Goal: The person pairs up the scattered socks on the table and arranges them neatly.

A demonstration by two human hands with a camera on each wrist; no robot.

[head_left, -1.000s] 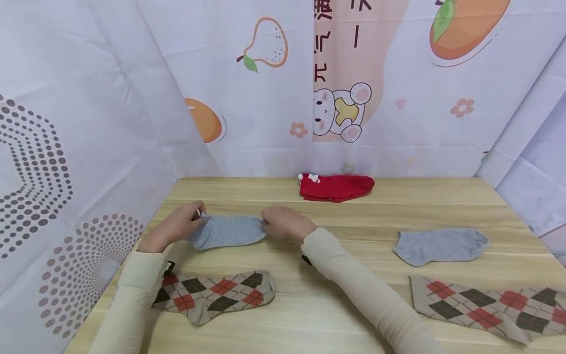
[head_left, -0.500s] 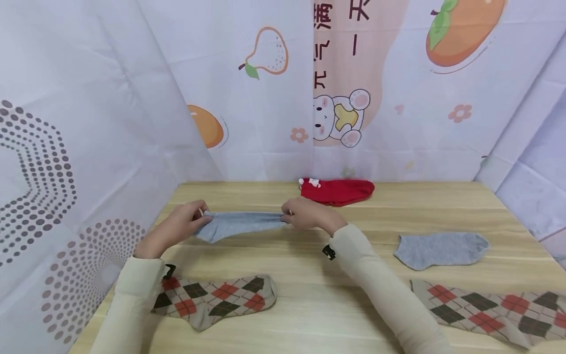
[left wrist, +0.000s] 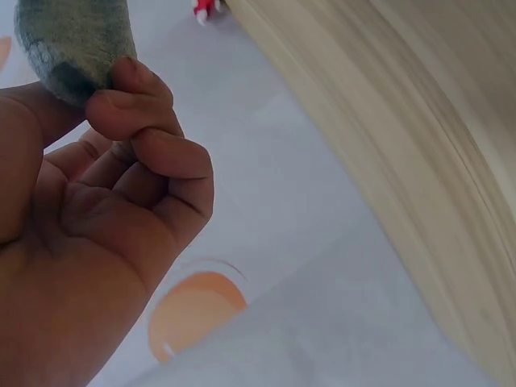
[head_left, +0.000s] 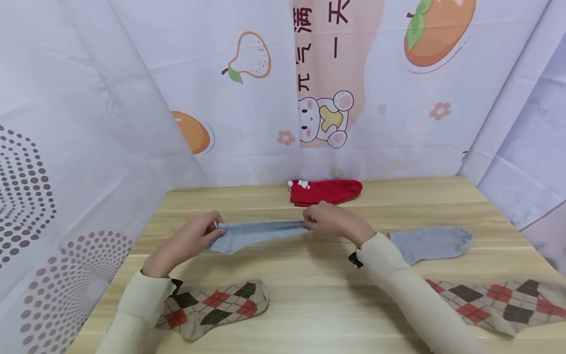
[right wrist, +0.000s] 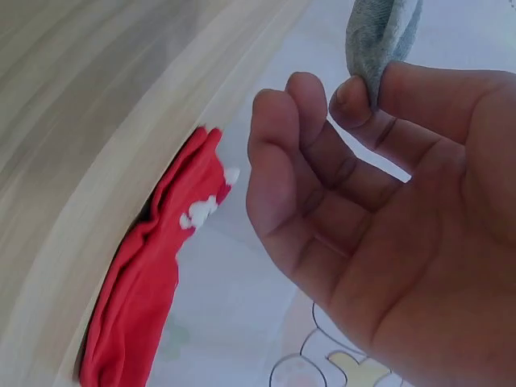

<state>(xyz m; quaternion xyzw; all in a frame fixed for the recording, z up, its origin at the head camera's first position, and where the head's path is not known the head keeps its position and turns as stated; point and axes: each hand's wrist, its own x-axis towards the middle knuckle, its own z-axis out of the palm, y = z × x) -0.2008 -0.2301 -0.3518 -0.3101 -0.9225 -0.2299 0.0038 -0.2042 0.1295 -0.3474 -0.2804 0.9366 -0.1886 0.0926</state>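
A: Grey sock (head_left: 258,233) first, it's being held up off the counter (head_left: 309,295) now, stretched out flat between both hands. A second ago it was lying bunched on the wood.

B: Left side?

A: Left hand (head_left: 187,243) is pinching one end between thumb and forefinger, other fingers curled in. Wrist view confirms the pinch on grey fabric (left wrist: 74,40). Below that arm, an argyle sock (head_left: 216,307) is lying flat near the front edge.

B: Middle?

A: Sock is hanging in a straight band above the counter, sagging a bit at the left. Red sock (head_left: 326,191) is sitting at the back against the curtain (head_left: 265,108), untouched.

B: Right?

A: Right hand (head_left: 337,221) is gripping the other end, thumb and finger clamped on the fabric (right wrist: 379,36). It's shifted rightward compared with earlier, so the span is getting wider. Just beyond its sleeve a second grey sock (head_left: 431,242) is lying flat, and another argyle sock (head_left: 495,300) is lying near the front right.

B: Meaning?

A: My read: lifting and pulling it taut, and drifting towards the matching grey one.
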